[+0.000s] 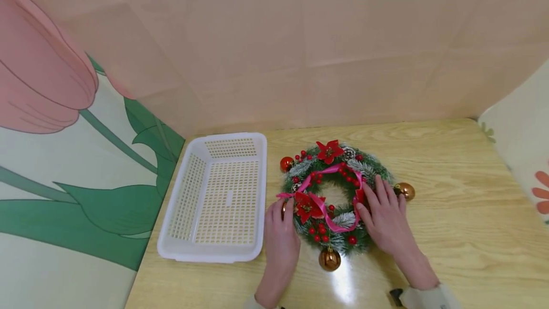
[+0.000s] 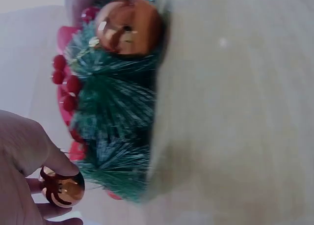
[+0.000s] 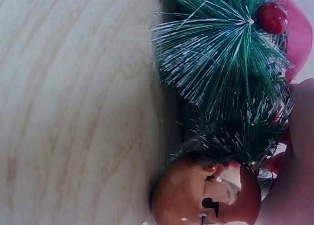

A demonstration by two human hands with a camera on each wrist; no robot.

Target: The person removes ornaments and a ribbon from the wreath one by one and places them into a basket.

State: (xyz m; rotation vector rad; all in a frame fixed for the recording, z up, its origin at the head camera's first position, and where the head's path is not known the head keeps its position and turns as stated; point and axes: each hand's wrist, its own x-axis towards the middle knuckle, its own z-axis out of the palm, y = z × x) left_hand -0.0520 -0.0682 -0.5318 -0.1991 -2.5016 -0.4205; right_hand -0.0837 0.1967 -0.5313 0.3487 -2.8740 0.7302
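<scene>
L hand (image 1: 280, 232): fingers loosely bent at the wreath's (image 1: 336, 194) left edge, fingertips touching a copper bauble (image 2: 62, 186) there; the left wrist view shows the thumb on top of the ball w/ other fingers below it, a light pinch. R hand (image 1: 386, 218): fingers straight, spread, lying flat on the wreath's right side, palm down, gripping nothing. Wreath sits between both hands on the worktop (image 1: 463, 213), flat, green frosted needles, red berries, red poinsettias, pink ribbon (image 1: 319, 197) looped across it. Just past the R fingertips: another copper bauble (image 1: 406, 190) at the wreath's outer edge. Below, between the wrists: a third copper bauble (image 1: 329, 259). Far side from the L fingers: red bauble (image 1: 286, 163). Left of the L hand, close but apart: white perforated basket (image 1: 214, 252). Beyond: pink wall, tulip-print panel.
</scene>
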